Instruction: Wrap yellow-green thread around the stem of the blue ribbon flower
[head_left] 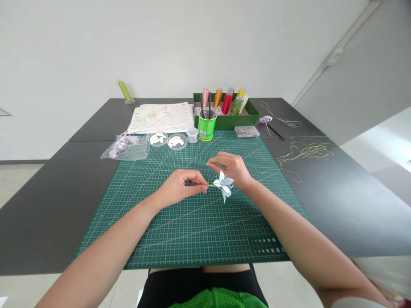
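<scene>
My left hand is closed in a pinch on the thin green stem of a pale blue-white artificial flower. The flower lies sideways over the green cutting mat, its pointed petals facing right. Just behind and above the petals is my right hand, thumb and fingers pressed together. Whatever those fingertips may hold is too small to make out. Loose yellow-green thread lies tangled on the table to the right, with a strand trailing toward the mat.
Behind the mat stand a green box with thread spools and a green can of sticks. Two dishes of white petals, a round tub, a clear case, a plastic bag and paper sheets lie around.
</scene>
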Motion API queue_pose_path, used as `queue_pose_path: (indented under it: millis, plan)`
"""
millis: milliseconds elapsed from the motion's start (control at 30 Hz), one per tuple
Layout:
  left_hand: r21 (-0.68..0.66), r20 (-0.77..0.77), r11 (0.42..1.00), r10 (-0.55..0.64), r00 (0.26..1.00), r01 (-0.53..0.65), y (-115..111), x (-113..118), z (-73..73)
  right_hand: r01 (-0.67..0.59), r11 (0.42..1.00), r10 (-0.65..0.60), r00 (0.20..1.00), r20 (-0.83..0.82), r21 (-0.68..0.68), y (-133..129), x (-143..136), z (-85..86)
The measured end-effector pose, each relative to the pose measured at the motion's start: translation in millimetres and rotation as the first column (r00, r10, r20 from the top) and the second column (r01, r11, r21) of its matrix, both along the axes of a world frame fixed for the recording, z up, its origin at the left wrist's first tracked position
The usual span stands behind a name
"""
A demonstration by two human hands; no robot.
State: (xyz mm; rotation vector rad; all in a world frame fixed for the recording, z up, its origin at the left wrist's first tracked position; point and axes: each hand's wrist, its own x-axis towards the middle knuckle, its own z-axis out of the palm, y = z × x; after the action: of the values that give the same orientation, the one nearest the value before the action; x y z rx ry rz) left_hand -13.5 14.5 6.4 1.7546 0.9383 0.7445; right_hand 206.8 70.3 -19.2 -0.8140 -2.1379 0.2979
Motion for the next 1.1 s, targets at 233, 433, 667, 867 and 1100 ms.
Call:
queue_pose_path:
  millis: [233,433,667,867,1100]
  plan:
    - [0.221,0.118,0.906,0.343,0.932,-0.361,1.4,0.1,-2.2,-0.027,0.977,0.031,0.999,0.018,-0.211,-0.7,-4.5,-5.1]
    - [0.223,0.261,0.799,0.503,0.824,-0.558,4.2,-3.7,-6.7,-0.126,0.914,0.157,0.986,0.050,-0.386,-14.9,-20.8,-4.7]
    - [-0.116,0.390,0.857,0.505,0.770,-0.503,6.6,2.8,-9.1,-0.171,0.820,0.241,0.969,0.060,-0.546,-24.6,-27.9,4.2]
    - [-0.481,0.560,0.850,0.485,0.672,-0.213,9.8,0.4,-3.5,-0.184,0.771,0.267,0.963,0.047,-0.610,-22.0,-26.7,3.4]
    - [-0.526,0.688,0.835,0.529,0.497,-0.160,18.6,-15.3,8.4,-0.377,0.418,0.165,0.926,-0.339,-0.827,17.1,22.0,8.9]
